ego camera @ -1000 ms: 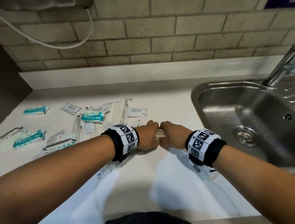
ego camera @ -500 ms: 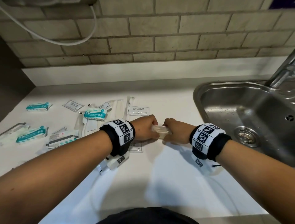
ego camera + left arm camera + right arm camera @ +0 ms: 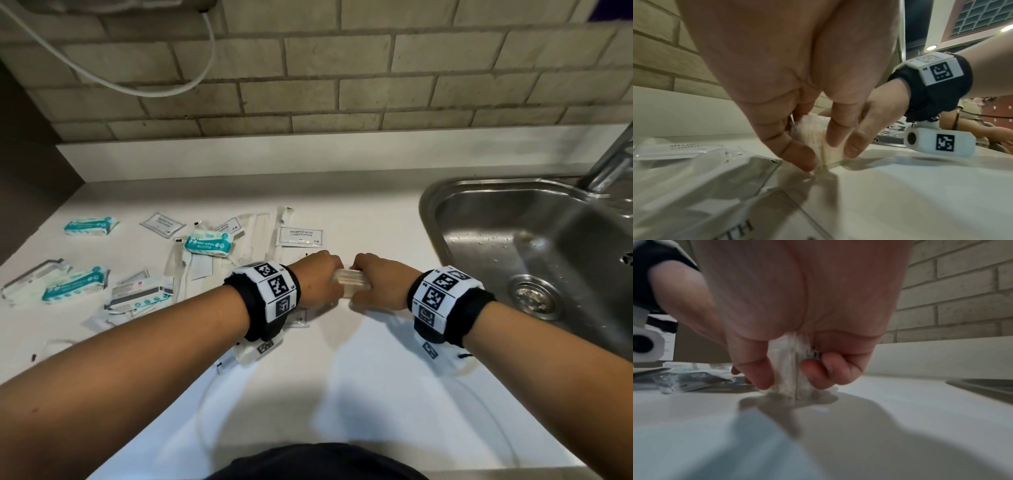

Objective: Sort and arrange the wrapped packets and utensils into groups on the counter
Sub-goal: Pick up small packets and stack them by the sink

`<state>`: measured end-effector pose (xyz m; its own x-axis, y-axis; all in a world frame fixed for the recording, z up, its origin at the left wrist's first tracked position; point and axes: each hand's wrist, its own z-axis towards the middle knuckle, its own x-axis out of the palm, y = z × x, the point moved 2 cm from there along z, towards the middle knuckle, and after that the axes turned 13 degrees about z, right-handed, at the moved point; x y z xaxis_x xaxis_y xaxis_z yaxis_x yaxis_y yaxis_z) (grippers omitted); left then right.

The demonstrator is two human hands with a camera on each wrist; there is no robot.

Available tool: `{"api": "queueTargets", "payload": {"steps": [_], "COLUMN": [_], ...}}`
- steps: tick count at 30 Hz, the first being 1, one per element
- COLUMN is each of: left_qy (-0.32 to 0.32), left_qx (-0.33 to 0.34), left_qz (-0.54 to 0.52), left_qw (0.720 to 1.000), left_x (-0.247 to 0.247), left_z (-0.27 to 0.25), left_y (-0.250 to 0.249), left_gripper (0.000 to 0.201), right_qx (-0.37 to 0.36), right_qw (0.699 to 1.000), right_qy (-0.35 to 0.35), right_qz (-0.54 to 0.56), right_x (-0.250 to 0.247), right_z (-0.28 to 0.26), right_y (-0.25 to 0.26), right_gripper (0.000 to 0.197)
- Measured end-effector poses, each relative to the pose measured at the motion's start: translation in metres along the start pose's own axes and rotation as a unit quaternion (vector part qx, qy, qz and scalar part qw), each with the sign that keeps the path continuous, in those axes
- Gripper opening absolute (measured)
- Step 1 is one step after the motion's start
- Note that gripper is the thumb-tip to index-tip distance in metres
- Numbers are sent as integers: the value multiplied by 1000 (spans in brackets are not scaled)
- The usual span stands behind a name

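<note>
Four teal wipe packs (image 3: 209, 244) lie on the counter (image 3: 359, 212), with two shampoo sachets (image 3: 300, 236) fully showing, perhaps more under the pile. Two hands (image 3: 322, 279) hold one clear bundle (image 3: 351, 280).

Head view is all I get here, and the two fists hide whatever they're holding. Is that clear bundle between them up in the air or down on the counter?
Observer: Down. In the left wrist view the clear bundle stands with its lower edge on the counter.
Operator: How does the left hand have it?
Observer: The left hand pinches it, thumb on one side and fingers on the other, tips near the counter.
Operator: And the right hand?
Observer: In the right wrist view the right hand pinches its end of the bundle between thumb and curled fingers, just above the counter.
Operator: Anything printed on it?
Observer: A small dark mark shows by the right fingers, too blurred to read.
</note>
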<state>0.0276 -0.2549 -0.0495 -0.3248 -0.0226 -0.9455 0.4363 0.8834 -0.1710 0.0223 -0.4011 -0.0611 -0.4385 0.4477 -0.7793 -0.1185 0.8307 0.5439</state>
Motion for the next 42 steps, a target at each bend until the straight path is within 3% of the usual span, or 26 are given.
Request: {"api": "queueTargets", "payload": {"steps": [7, 16, 21, 32, 35, 42], "left_qy": [42, 69, 49, 4, 6, 43], "left_qx": [20, 5, 1, -62, -56, -76], "left_qz": [33, -7, -53, -109, -107, -97], "left_qw": [998, 998, 997, 992, 993, 992], "left_x": [12, 11, 4, -58, -69, -65], "left_z": [-1, -2, 0, 62, 87, 136], "left_y": [-2, -8, 3, 39, 45, 60], "left_gripper": [39, 44, 40, 34, 31, 23], "right_qx": [-11, -20, 9, 38, 62, 128], "right_qw": [999, 999, 999, 980, 958, 941], "right_qy": [26, 6, 50, -28, -13, -31], "right_qz": [-34, -39, 7, 194, 278, 311], "right_x": [-3, 4, -10, -83, -94, -93], "right_z": [3, 7, 9, 66, 87, 123], "right_y": [3, 8, 4, -10, -17, -34], "right_gripper": [37, 41, 48, 31, 20, 20]}}
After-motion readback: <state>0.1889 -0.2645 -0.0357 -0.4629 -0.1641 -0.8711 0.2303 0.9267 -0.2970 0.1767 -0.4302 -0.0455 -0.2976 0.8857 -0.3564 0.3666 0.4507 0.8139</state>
